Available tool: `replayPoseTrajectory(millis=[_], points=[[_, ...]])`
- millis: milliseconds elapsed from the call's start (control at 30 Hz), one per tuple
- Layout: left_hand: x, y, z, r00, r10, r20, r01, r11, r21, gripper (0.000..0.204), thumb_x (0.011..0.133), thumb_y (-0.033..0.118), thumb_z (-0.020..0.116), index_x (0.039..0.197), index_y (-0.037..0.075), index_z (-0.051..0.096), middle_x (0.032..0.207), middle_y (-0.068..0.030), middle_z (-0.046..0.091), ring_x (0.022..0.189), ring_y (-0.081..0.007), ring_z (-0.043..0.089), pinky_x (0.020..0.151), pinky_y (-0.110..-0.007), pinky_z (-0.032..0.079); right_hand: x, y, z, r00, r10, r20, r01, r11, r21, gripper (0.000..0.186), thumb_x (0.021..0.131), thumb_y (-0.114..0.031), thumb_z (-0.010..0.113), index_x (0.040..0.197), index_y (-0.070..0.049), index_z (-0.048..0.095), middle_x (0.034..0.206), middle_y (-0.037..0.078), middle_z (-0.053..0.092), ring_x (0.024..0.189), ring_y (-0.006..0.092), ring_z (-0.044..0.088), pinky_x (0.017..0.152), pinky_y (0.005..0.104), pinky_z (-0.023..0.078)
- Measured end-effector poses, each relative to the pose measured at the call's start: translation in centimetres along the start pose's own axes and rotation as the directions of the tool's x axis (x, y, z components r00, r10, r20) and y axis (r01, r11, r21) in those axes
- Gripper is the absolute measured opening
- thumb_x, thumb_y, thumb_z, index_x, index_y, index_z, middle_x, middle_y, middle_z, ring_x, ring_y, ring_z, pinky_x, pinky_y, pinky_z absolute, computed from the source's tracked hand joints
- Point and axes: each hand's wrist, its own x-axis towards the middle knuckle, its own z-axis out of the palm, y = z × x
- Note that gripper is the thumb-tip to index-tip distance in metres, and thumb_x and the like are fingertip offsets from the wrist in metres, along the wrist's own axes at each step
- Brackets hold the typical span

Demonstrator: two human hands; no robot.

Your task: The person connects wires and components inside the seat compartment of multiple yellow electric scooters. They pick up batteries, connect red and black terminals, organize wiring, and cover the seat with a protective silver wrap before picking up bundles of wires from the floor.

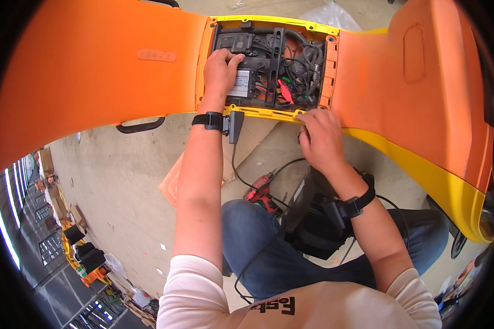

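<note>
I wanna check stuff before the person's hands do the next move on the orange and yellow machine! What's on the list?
1. Compartment open so we see inside: ok, its parts show.
2. Left hand in sight: ok, it's at the black parts beside the silver-labelled box.
3. Right hand away from the wires: ok, it's by the yellow rim.
4. Wires neat: not ok, they're bunched and crossing.
5. Pink piece plugged in: cannot tell, its ends aren't clear.
6. Red power tool out of both hands: ok, it's down by the left knee.
</note>
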Motion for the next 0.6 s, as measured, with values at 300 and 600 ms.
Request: replayPoseTrajectory(millis=[300, 600], points=[[-2.7, -0.4, 1.5, 0.957, 0.274, -0.096, -0.212, 0.885, 0.414, 0.025, 0.08, 0.027, 0.055, 0.08, 0.003, 0.064, 0.097, -0.0086, 0.062, 0.083, -0.0267, 0.056, 0.073, -0.038, 0.041, -0.2, 0.1, 0.0, 1.0, 0.006, 0.017, -0.006, 1.0, 0.015, 0.026, 0.062, 0.001, 0.057, 0.087, -0.005, 0.057, 0.084, 0.007, 0.051, 0.084, 0.0269, 0.048, 0.073, 0.037, 0.037], [-3.8, -0.2, 1.1, 0.95, 0.29, -0.111, -0.205, 0.854, 0.478, 0.025, 0.079, 0.025, 0.056, 0.091, 0.004, 0.062, 0.104, -0.0121, 0.058, 0.094, -0.0296, 0.051, 0.082, -0.04, 0.036, -0.3, -0.2, 0.0, 1.0, 0.002, -0.001, -0.002, 1.0, 0.009, 0.026, 0.062, 0.001, 0.057, 0.088, -0.004, 0.057, 0.086, 0.008, 0.051, 0.086, 0.027, 0.047, 0.075, 0.0367, 0.037]])
